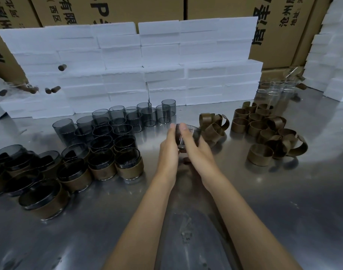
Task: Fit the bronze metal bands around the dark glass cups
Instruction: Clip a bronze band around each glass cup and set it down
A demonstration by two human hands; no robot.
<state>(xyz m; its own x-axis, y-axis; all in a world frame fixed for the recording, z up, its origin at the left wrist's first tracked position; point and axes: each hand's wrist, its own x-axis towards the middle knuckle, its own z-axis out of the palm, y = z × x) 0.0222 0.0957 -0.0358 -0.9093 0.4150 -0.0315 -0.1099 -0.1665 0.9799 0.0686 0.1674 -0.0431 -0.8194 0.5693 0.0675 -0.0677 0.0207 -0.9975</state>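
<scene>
Both hands hold one dark glass cup point(194, 133) above the middle of the steel table point(283, 201). My left hand point(169, 151) grips its left side and my right hand point(196, 149) wraps its right side. A dark band around the cup is mostly hidden by my fingers. Several bare dark cups point(116, 121) stand to the left. Several cups fitted with bronze bands point(100, 168) crowd the near left. Loose bronze bands lie in a small heap point(213, 125) just right of my hands and a larger heap point(268, 133) further right.
A wall of white foam blocks point(137, 65) lines the back of the table, with cardboard cartons point(273, 26) behind. Clear glass cups point(273, 90) stand at the back right. More foam blocks point(332, 55) are stacked at the far right. Small brown cork-like pieces point(55, 89) sit on the left foam.
</scene>
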